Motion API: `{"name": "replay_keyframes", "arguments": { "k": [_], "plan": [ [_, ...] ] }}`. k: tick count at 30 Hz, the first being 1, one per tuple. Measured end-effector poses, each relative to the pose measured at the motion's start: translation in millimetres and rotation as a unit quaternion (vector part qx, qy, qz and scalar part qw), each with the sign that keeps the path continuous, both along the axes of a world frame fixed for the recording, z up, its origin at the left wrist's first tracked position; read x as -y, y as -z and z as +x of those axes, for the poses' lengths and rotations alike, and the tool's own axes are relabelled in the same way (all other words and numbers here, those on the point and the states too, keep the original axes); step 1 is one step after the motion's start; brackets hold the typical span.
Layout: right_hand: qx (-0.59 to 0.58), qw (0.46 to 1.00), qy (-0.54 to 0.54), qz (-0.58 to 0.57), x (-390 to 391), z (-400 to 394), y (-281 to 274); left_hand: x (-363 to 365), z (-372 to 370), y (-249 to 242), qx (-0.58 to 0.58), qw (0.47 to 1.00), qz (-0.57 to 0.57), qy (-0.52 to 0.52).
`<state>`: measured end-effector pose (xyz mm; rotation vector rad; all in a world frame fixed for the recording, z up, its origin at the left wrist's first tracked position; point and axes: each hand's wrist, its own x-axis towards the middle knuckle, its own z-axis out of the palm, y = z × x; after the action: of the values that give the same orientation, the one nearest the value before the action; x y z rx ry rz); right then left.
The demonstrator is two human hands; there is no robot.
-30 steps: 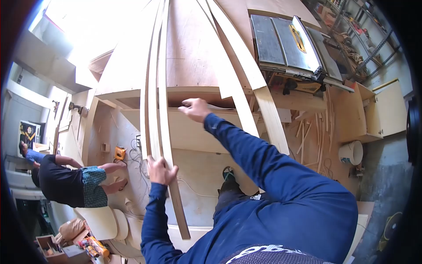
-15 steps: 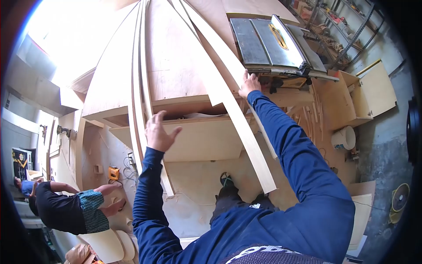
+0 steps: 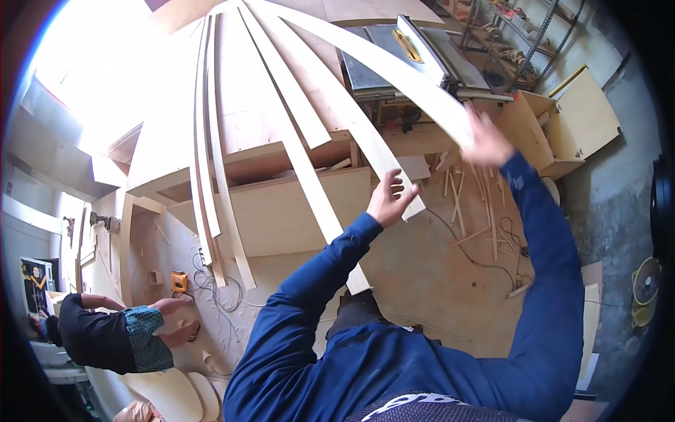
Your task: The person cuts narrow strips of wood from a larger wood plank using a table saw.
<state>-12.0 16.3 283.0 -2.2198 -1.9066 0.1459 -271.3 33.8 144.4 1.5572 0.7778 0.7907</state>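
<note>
My right hand [image 3: 488, 139], blurred by motion, is closed on the near end of a long pale wooden strip [image 3: 394, 69]. That strip slants from the far left of the workbench across the table saw. My left hand [image 3: 391, 200] is open, thumb and fingers apart, beside the near end of a second wooden strip [image 3: 367, 138] and partly overlapping it. Left of that, another long strip [image 3: 309, 184] and a shorter strip [image 3: 299, 105] lie on the bench, the long one overhanging its front edge. Several narrower strips [image 3: 218, 148] lie further left.
The table saw [image 3: 365, 60] is set at the bench's right, with a yellow insert. Offcuts [image 3: 485, 211] and cables litter the floor. A bent-over person [image 3: 105, 330] is at the left, near an orange tool [image 3: 180, 281]. An open cabinet [image 3: 562, 133] stands at the right.
My right hand has moved right with a strip, swinging it over the saw. My left hand has moved right, from the narrow strips to the second strip's end. The strips are now spread further apart.
</note>
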Motion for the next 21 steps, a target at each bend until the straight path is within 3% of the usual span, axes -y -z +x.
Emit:
{"name": "replay_keyframes", "arguments": {
  "k": [1,2,4,6,7,9,10,11,12,13,14,15,17,18,21],
  "plan": [
    [-0.020,0.997,0.036,-0.064,55,-10,-7,5,14,-5,0.022,0.996,-0.084,-0.026],
    [0.006,0.995,0.071,-0.075,111,-12,8,6,28,-2,0.075,0.978,-0.186,-0.047],
    [-0.063,0.994,0.054,-0.064,229,-9,36,5,44,-2,0.154,0.913,-0.366,-0.092],
    [-0.183,0.973,0.094,-0.101,345,-27,51,7,59,20,0.174,0.908,-0.360,-0.128],
    [-0.176,0.972,0.109,-0.114,402,-36,67,16,68,24,0.180,0.906,-0.349,-0.157],
    [-0.180,0.960,0.162,-0.143,527,-50,111,35,82,44,0.072,0.900,-0.352,-0.246],
    [-0.166,0.948,0.191,-0.193,577,-59,115,50,84,77,0.085,0.906,-0.374,-0.177],
    [-0.156,0.932,0.221,-0.241,614,-65,116,88,87,93,0.039,0.920,-0.347,-0.178],
    [-0.161,0.930,0.225,-0.243,637,-61,110,133,87,123,0.082,0.971,-0.179,-0.133],
    [-0.205,0.884,0.202,-0.369,658,-54,102,175,85,141,0.099,0.953,-0.244,-0.147],
    [-0.248,0.821,0.175,-0.484,676,-51,100,228,78,124,0.127,0.934,-0.301,-0.142],
    [-0.237,0.862,0.148,-0.423,691,-36,118,270,73,140,0.138,0.953,-0.246,-0.109],
    [-0.246,0.920,0.127,-0.277,658,-21,134,355,65,123,0.107,0.942,-0.313,-0.059],
    [-0.269,0.930,0.146,-0.205,609,-30,127,391,64,118,0.089,0.948,-0.304,-0.023],
    [-0.344,0.925,0.105,-0.123,478,-28,185,470,58,116,0.071,0.939,-0.320,0.100]
  ]
}}
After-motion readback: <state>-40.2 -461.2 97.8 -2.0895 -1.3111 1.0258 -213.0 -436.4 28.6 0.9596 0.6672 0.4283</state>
